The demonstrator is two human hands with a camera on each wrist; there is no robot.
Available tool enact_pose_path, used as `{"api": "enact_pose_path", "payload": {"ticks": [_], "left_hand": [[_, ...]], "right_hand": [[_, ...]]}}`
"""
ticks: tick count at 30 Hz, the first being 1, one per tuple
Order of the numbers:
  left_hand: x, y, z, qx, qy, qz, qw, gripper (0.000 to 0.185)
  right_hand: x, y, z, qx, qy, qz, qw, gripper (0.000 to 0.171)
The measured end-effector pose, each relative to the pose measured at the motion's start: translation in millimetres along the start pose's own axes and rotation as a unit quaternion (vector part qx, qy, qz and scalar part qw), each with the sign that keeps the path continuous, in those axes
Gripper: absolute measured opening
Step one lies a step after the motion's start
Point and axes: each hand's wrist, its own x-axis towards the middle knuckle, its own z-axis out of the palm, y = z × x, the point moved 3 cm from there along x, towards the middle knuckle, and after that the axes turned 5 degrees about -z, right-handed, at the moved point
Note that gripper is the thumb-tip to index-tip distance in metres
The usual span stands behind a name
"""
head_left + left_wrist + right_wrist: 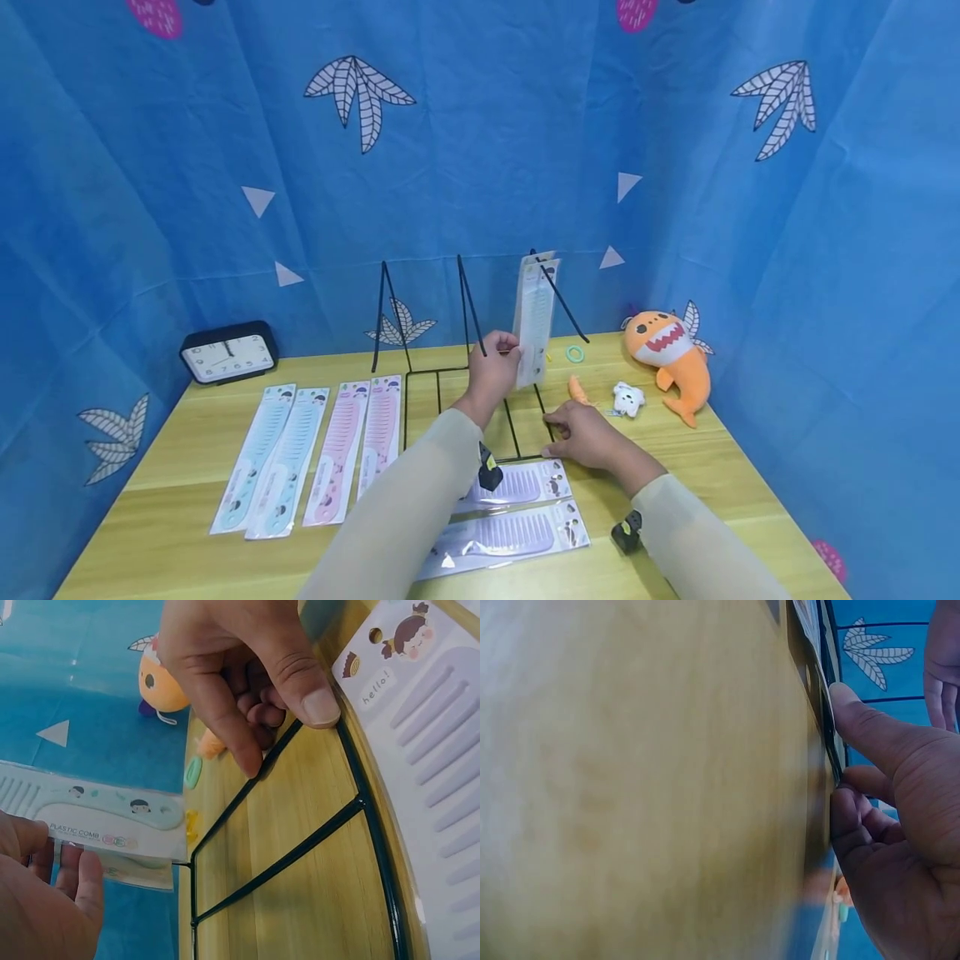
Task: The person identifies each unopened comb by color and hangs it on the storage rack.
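My left hand (495,367) pinches the lower part of a packaged pale green comb (537,312) that stands upright at the right end of a black wire rack (512,425). A second package shows behind it in the left wrist view, where "PLASTIC COMB" is legible on the front comb card (105,825). My right hand (588,433) holds the rack's front right corner, its thumb (847,701) and curled fingers on the wire. Just in front of the rack lie two packaged purple combs (517,533), partly covered by my left sleeve.
Two blue combs (277,467) and two pink combs (348,450) lie packaged on the left. A black clock (228,354) stands behind them. At the right are an orange shark plush (667,358), a white toy (627,400), a small orange item (577,390) and a green ring (574,354).
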Motion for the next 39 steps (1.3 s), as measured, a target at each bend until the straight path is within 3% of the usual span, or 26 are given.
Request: {"api": "enact_pose_path", "payload": {"ticks": [7, 18, 24, 27, 30, 35, 39], "left_hand": [[3.7, -0.2, -2.4, 0.013, 0.008, 0.0, 0.9999, 0.007], [4.1, -0.3, -6.5, -0.006, 0.005, -0.003, 1.0, 0.008], [-0.6, -7.8, -18.1, -0.012, 0.009, 0.0, 0.9999, 0.009], [-4.1, -10.9, -29.1, 0.023, 0.005, 0.01, 0.9997, 0.009], [-9.2, -12.8, -39.8, 0.094, -0.007, 0.017, 0.9954, 0.01], [-24.3, -16.6, -58.4, 0.191, -0.047, 0.0, 0.9804, 0.017], [-39.1, -24.9, -84.4, 0.24, -0.075, 0.009, 0.9679, 0.022]], "right_hand": [[2, -5, -1, 0.005, 0.002, -0.005, 1.0, 0.063], [5, -6, -1, 0.0, 0.0, -0.007, 1.0, 0.064], [4, -4, 0, 0.0, -0.006, -0.009, 1.0, 0.066], [3, -4, -1, 0.001, -0.007, -0.004, 1.0, 0.066], [2, -3, -2, -0.002, -0.006, -0.006, 1.0, 0.066], [-1, -3, -3, -0.015, -0.004, -0.016, 1.0, 0.066], [-2, -5, -2, 0.007, -0.007, -0.014, 1.0, 0.066]]}}
